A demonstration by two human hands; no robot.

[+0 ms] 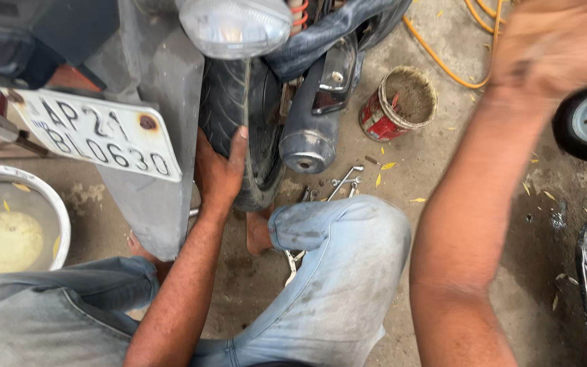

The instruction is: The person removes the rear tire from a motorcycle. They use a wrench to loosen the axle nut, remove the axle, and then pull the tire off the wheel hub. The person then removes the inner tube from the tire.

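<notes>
Dusty concrete floor point(443, 170), spanners point(345, 182) scattered beside a rusty red tin point(397, 103). Rear tyre point(236, 115) sits mounted under the mudguard point(161, 88); work looks mid-way. Left hand point(220, 170) lies flat, fingers spread, on the tread. Right hand point(555, 44) raised, blurred: grip cannot be told, seemingly empty.

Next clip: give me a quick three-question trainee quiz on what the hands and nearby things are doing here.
1. True or false: the left hand rests on the tyre.
2. Which lies on the floor beside the knee? A) wrenches B) a hammer C) a paintbrush
3. Fill in: the red can stands right of the ____.

Key: 1 true; 2 A; 3 exhaust. The right hand is raised, blurred, and holds nothing visible.
</notes>
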